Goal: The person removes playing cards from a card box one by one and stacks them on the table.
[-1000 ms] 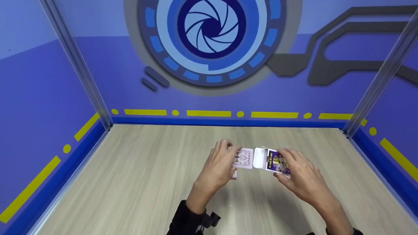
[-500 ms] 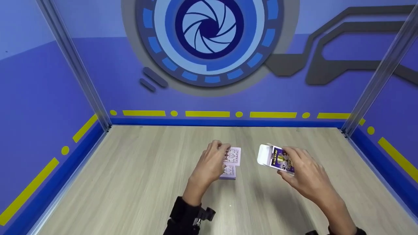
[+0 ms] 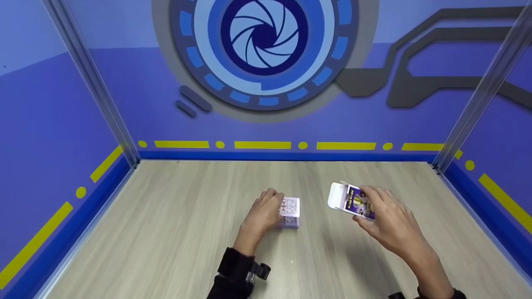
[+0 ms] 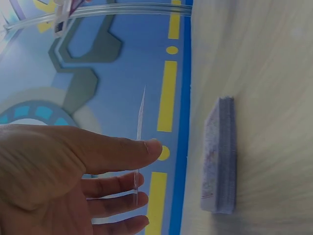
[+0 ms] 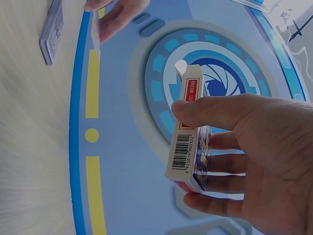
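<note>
In the head view my left hand (image 3: 262,211) pinches a playing card (image 3: 289,207) with a patterned pinkish back, held over a deck of cards (image 3: 290,223) lying on the table. Seen edge-on in the left wrist view, the card (image 4: 140,117) is very thin, between thumb and fingers, with air between it and the deck (image 4: 219,159). My right hand (image 3: 388,220) grips a small card box (image 3: 360,202) with a purple printed face, held above the table. Its white flap (image 3: 336,195) stands out toward the left. A barcode shows on the box's side (image 5: 182,152) in the right wrist view.
The light wood-grain tabletop (image 3: 187,232) runs back to a blue printed wall (image 3: 266,128) with yellow dashes. Side panels with metal corner posts (image 3: 97,87) enclose the table at left and right.
My left hand has drawn the card left, away from the box's mouth, then lowered it toward the deck. The right hand has moved the box slightly right and tilted it.
</note>
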### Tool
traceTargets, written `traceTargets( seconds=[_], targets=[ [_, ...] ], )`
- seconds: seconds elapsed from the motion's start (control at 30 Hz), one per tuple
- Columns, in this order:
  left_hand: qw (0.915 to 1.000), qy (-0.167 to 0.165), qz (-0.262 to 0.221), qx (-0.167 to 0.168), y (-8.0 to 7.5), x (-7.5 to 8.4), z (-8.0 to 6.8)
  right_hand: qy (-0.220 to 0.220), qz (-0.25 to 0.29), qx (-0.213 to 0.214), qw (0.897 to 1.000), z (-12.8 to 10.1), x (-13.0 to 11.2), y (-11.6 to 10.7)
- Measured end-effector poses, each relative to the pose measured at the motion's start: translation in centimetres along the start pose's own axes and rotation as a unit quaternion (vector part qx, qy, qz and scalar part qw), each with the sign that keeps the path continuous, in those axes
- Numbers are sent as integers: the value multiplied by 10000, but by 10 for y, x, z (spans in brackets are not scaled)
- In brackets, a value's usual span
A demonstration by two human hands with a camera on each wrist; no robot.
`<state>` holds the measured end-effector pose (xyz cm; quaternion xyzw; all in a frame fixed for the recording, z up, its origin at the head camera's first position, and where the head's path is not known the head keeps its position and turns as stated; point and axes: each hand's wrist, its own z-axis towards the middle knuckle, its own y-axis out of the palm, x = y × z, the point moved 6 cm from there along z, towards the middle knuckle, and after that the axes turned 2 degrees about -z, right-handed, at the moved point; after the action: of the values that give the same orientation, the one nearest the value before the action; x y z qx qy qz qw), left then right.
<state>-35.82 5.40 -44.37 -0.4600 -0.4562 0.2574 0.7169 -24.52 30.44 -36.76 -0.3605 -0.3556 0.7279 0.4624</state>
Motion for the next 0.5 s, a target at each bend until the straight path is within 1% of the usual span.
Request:
traceTargets(
  seconds=[0.07,0.13,0.3,0.5],
  targets=[
    [10000,33,37,21,5,-1,1,-13,2,15,10000,-1,0,0],
    [10000,-9,33,-20,9,-1,2,-54,-4,45,10000,-1,0,0],
    [9993,-298,-100,-181,21,-7,4,-117,-15,75,9999,-1,-1,0],
    [9983,-483,-203,-257,28,-13,5,-129,21,16,9999,0,-4,1]
  ],
)
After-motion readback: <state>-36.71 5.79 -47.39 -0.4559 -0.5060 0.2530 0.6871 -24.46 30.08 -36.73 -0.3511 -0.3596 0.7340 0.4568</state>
